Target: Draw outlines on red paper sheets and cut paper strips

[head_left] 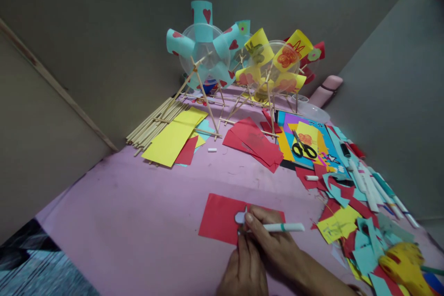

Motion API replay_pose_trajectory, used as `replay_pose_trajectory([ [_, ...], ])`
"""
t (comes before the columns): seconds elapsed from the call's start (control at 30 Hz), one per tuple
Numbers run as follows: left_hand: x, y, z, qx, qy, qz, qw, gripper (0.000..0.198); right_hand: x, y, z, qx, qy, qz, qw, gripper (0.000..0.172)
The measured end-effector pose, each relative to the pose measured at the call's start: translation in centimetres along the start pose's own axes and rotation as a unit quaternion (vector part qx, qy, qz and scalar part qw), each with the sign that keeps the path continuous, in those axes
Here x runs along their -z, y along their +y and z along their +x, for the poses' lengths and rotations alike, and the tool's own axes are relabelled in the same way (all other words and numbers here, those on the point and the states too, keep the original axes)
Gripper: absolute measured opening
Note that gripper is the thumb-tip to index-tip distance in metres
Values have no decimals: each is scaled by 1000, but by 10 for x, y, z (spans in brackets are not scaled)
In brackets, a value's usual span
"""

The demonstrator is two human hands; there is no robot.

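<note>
My right hand (274, 233) is closed around a white marker (286, 227) with a green band, its tip end pointing at the paper. Under both hands lies a red paper rectangle (220, 219). A small pale lavender cutout (240, 217) rests on this paper beside my right fingertips, partly covered by them. My left hand (244, 266) reaches up from below with its fingers stretched out side by side. Its fingertips press at the lower edge of the red paper, just under the cutout. The marker's point is hidden by my fingers.
Pinwheel-like models with blue (203, 16) and yellow paper (289, 55) stand on stick frames at the back. Wooden sticks (149, 125), yellow sheets (176, 136) and red sheets (255, 141) lie before them. Scissors (303, 148), markers (367, 185), scraps (338, 224) and a yellow glue gun (404, 263) crowd the right.
</note>
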State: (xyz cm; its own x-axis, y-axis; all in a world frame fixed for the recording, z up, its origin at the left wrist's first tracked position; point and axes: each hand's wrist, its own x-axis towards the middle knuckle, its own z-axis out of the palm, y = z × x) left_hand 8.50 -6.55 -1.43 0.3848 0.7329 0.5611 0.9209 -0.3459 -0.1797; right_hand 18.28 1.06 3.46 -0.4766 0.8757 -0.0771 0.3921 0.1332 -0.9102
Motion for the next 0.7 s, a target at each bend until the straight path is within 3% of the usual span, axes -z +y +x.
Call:
replay_pose_trajectory([
  [0.2, -5, 4, -5, 1, -1, -12, 1000, 26, 0, 1, 3, -7, -18, 2, 1000, 44],
  [0.4, -12, 8, -14, 9, -30, -15, 999, 31, -2, 6, 3, 33, 4, -60, 998, 43],
  [0.6, 0, -1, -1, 0, -1, -19, 1000, 27, -2, 6, 3, 62, 26, -58, 996, 42],
  [0.7, 5, -5, 5, -7, 11, -18, 1000, 31, -2, 5, 3, 32, 22, -37, 999, 43],
])
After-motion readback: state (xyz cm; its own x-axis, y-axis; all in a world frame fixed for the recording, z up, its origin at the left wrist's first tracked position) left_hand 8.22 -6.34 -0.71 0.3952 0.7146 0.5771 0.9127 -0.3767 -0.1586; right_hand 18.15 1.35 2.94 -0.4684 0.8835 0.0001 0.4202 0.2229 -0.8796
